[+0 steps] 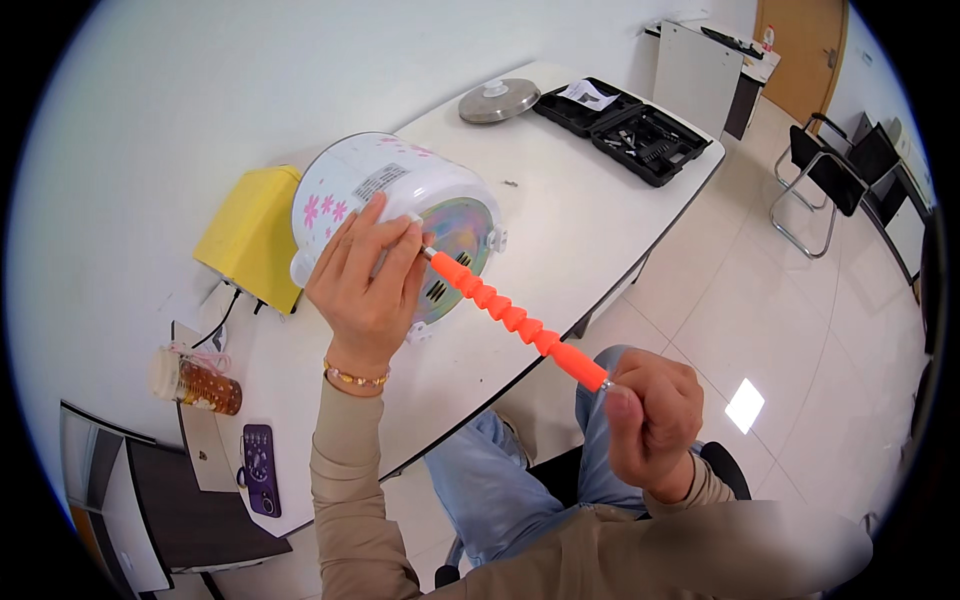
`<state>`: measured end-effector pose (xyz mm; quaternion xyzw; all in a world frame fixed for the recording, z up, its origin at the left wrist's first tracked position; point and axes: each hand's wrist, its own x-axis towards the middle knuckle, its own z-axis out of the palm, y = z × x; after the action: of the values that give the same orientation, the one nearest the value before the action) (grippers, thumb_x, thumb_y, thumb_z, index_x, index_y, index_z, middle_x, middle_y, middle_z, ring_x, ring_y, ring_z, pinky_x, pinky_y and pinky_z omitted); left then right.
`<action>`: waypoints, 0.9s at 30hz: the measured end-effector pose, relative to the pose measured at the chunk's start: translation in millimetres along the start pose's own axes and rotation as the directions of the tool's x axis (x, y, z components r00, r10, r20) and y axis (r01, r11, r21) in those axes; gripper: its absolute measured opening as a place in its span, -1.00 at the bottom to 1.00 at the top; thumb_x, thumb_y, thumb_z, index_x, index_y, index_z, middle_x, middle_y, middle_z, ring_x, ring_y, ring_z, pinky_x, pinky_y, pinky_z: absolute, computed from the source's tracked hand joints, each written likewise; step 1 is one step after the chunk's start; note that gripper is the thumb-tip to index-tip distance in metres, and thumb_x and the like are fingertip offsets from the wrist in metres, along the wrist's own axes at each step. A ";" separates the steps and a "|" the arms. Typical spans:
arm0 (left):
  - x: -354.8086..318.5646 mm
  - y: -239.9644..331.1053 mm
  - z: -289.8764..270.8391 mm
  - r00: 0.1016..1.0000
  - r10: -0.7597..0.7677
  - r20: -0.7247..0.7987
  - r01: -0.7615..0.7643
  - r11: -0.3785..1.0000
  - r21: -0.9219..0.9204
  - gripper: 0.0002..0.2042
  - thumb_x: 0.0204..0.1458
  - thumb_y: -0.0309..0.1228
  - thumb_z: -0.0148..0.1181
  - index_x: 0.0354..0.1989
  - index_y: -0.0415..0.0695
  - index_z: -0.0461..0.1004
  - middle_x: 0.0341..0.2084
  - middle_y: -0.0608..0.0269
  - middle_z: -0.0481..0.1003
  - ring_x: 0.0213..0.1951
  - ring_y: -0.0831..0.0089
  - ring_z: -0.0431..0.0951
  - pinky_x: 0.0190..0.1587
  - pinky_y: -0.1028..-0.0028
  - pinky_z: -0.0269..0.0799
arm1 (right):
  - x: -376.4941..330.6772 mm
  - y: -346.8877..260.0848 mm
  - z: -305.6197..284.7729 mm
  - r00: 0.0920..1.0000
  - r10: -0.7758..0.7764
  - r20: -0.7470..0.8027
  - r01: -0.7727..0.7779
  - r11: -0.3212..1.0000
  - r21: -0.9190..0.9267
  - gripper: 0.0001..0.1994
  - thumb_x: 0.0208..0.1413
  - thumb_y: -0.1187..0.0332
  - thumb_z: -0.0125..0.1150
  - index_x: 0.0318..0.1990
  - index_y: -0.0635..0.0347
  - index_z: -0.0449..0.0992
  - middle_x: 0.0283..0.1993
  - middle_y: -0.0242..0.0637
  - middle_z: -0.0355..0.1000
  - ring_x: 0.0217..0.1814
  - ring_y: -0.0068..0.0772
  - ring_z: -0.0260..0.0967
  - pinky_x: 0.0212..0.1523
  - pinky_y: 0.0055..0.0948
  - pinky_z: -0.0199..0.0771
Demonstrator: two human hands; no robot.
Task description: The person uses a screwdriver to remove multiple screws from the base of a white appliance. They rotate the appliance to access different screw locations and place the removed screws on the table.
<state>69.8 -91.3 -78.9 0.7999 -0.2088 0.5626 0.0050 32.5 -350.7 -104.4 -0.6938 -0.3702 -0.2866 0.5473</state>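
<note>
A white rice cooker [440, 185] with pink flowers lies on its side on the table, its shiny metal base [475, 225] facing right. An orange ribbed flexible screwdriver shaft [513, 318] slants from the base's rim down to the right. My left hand [370, 275] is closed around the shaft's metal tip, its fingers against the cooker's edge; the tip's very end is hidden behind them. Over my lap, my right hand [655, 420] is closed in a fist around the shaft's other end. Any handle inside that fist is hidden.
Behind the cooker stands a yellow box [245, 230]. A metal lid [499, 101] and an open black tool case [640, 135] lie on the far part of the white table [560, 215]. At the left are a drink cup [200, 380] and purple phone [261, 470]. A chair [830, 170] stands beyond.
</note>
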 end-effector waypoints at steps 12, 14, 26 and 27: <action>1.2 1.5 -2.5 0.997 0.001 0.075 0.001 1.000 -0.025 -0.78 -0.24 -0.61 0.29 -0.34 -0.18 0.57 -0.38 0.23 0.54 -0.14 0.11 0.59 -0.06 0.18 0.50 | 2.8 -0.6 -6.7 0.995 -0.072 0.076 0.078 0.993 -0.091 -0.82 -0.13 0.51 0.25 -0.62 0.22 0.34 -0.74 -0.37 0.10 -0.79 -0.41 -0.02 -0.75 -0.42 -0.12; -0.7 0.8 -1.5 0.998 -0.006 0.063 0.009 0.999 -0.047 -0.80 -0.23 -0.61 0.29 -0.35 -0.20 0.55 -0.35 0.23 0.56 -0.13 0.12 0.59 -0.05 0.17 0.49 | 2.8 -1.3 -7.4 0.995 -0.072 0.071 0.079 0.991 -0.105 -0.80 -0.13 0.49 0.27 -0.63 0.21 0.34 -0.74 -0.37 0.09 -0.79 -0.42 -0.02 -0.76 -0.43 -0.12; -1.4 0.2 -2.8 0.997 0.033 0.072 -0.032 0.999 -0.019 -0.84 -0.18 -0.59 0.27 -0.36 -0.21 0.53 -0.33 0.21 0.57 -0.13 0.12 0.59 -0.06 0.20 0.50 | -0.7 -3.7 -7.7 0.999 -0.002 0.034 0.005 0.996 -0.088 -0.79 -0.02 0.50 0.22 -0.63 0.23 0.35 -0.75 -0.35 0.12 -0.79 -0.40 0.01 -0.75 -0.43 -0.09; -2.2 0.2 -2.3 0.997 0.032 0.069 -0.031 0.999 -0.015 -0.85 -0.18 -0.59 0.28 -0.37 -0.21 0.52 -0.34 0.21 0.57 -0.13 0.12 0.59 -0.06 0.21 0.51 | -2.0 -3.6 -9.6 0.996 0.069 0.053 -0.066 0.996 -0.051 -0.79 -0.01 0.50 0.21 -0.62 0.23 0.35 -0.74 -0.35 0.12 -0.79 -0.40 0.01 -0.75 -0.43 -0.09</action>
<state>67.1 -90.2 -80.0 0.8156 -0.2252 0.5330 -0.0055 28.4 -360.0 -101.8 -0.7268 -0.3541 -0.2577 0.5291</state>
